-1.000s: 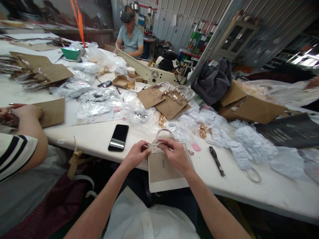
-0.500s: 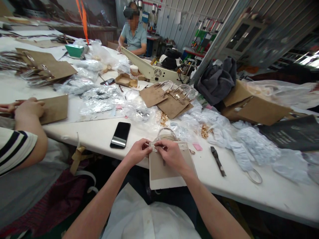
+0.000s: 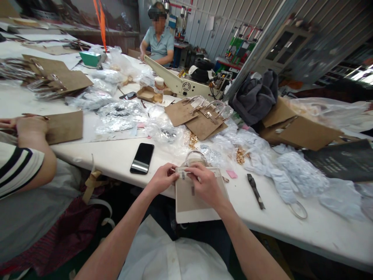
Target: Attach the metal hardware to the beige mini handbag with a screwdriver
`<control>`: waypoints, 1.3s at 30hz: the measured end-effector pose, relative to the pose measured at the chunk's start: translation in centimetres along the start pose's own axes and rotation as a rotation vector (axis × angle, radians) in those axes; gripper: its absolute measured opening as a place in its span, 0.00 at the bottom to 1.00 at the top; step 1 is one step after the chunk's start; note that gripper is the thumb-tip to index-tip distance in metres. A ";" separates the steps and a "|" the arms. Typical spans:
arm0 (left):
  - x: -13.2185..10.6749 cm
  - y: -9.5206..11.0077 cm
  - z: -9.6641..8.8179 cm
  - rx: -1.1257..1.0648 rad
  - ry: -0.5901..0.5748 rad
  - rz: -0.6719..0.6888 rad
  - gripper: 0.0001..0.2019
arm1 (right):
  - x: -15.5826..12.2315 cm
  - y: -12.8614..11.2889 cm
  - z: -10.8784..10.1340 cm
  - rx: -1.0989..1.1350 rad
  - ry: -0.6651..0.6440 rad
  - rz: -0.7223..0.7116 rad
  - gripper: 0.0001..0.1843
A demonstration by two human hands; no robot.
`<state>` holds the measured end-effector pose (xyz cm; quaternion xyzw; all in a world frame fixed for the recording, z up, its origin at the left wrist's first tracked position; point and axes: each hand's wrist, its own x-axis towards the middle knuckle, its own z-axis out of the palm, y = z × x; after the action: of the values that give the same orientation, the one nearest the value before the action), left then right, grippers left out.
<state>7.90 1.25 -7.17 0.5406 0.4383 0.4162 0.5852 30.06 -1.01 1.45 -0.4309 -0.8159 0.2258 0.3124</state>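
A flat bag panel [image 3: 189, 204], beige with a pale lower border, lies over the table edge before me. A clear-wrapped handle [image 3: 196, 154] curves up at its far side. My left hand [image 3: 163, 178] is closed, pinching the panel's upper left corner between thumb and fingers. Over the panel's top edge, my right hand [image 3: 205, 182] has its fingers drawn together; whatever small thing they pinch is hidden. A small metal fitting [image 3: 183, 175] shows on the panel between the hands. Left of them lies a black phone [image 3: 142, 158].
Beyond are brown bag panels with handles [image 3: 204, 120], gold fittings [image 3: 192, 140] and plastic bags [image 3: 122, 114]. A dark tool [image 3: 255, 191] and pink scrap [image 3: 232, 174] lie at right. A co-worker's hand [image 3: 32, 125] rests by another panel [image 3: 65, 126]. Another person sits behind the cream machine [image 3: 186, 86].
My right hand's fingers have shifted slightly right along the panel's top edge, showing more of the fitting. My left hand keeps its corner grip. The whole view has shifted a little.
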 end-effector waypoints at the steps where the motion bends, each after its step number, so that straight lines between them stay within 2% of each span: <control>1: 0.0 0.2 0.0 0.003 0.008 -0.004 0.15 | -0.6 0.0 -0.8 -0.035 -0.083 -0.048 0.20; 3: 0.0 0.5 0.1 0.009 0.021 -0.014 0.15 | -1.6 0.1 -2.2 -0.129 -0.302 -0.146 0.23; 5: 0.1 0.8 0.0 0.004 0.027 -0.029 0.14 | -2.3 0.3 -3.4 -0.211 -0.451 -0.216 0.24; 8: 0.1 0.8 0.1 -0.011 0.026 -0.053 0.14 | -2.4 0.6 -4.0 -0.271 -0.496 -0.286 0.23; 12: 0.2 -0.3 0.0 -0.028 0.052 -0.052 0.14 | -1.8 1.3 -3.5 -0.323 -0.498 -0.385 0.20; 16: 0.7 -1.3 -0.4 -0.074 0.043 -0.046 0.15 | -1.4 2.6 -2.7 -0.320 -0.373 -0.449 0.21; 20: 0.8 -1.3 -0.6 -0.091 0.027 -0.029 0.19 | -2.0 3.7 -2.2 -0.343 -0.294 -0.433 0.22; 24: 1.2 -1.6 -0.9 -0.098 0.010 -0.041 0.25 | -3.0 4.8 -1.2 -0.410 -0.254 -0.404 0.18; 27: 1.6 -1.5 -1.0 -0.078 0.013 -0.055 0.27 | -3.9 5.4 -1.2 -0.365 -0.177 -0.380 0.14; 30: 1.5 -0.4 -0.8 -0.065 0.010 -0.079 0.29 | -4.9 5.2 -3.3 -0.157 -0.083 -0.242 0.12; 33: 0.8 1.6 -0.8 0.018 0.030 -0.109 0.31 | -5.6 4.8 -6.8 0.068 0.111 -0.021 0.12; 36: 0.8 3.8 -1.4 0.205 0.092 -0.084 0.33 | -5.9 5.6 -9.5 0.157 0.349 0.216 0.10; 39: 1.4 6.1 -1.2 0.408 0.160 0.028 0.29 | -6.2 7.1 -10.5 0.192 0.408 0.339 0.14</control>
<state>7.01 3.30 -1.23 0.6191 0.5509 0.3685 0.4212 44.18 -1.47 2.33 -0.5662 -0.6273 0.2595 0.4675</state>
